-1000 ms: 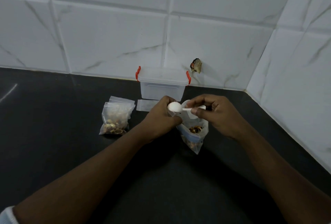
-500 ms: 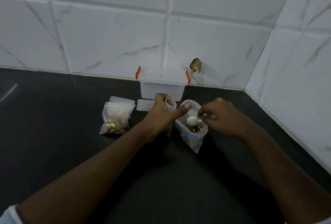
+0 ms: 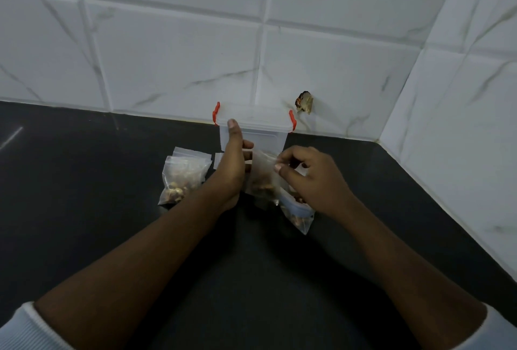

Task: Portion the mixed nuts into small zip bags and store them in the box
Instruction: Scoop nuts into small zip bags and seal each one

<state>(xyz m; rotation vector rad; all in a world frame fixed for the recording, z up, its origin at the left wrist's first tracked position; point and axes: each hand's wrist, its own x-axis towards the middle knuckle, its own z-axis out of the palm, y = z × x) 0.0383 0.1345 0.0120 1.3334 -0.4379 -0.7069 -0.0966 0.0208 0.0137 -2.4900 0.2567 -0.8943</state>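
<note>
Dark matte desk (image 3: 84,209) carries everything, with white marble-look tiles behind it.

Clear plastic box (image 3: 265,139) with a pale lid and red latches: at the desk's rear edge, against the wall, lid on.

Your left hand (image 3: 230,170) holds the small clear zip bag (image 3: 263,179) upright from its left side, thumb straight up, fingers wrapped behind it. Your right hand (image 3: 313,179) pinches the bag's top strip between thumb and forefinger. The bag is just in front of the box. Cannot tell whether its base touches the desk. Nuts fill its lower part.

Larger clear stock bag (image 3: 298,215) with a blue zip: on the desk beneath your right hand, nuts inside.

Filled small bags (image 3: 181,179): overlapping, left of your left hand.

Flat empty bag (image 3: 217,160): by the box's left foot.

Handling, judged: the film is thin, soft and slick, and the load is light but shifts. Grip the stiffer zip strip, keep the mouth up, and press along the seal from one end. Squeezing the belly risks a spill.
</note>
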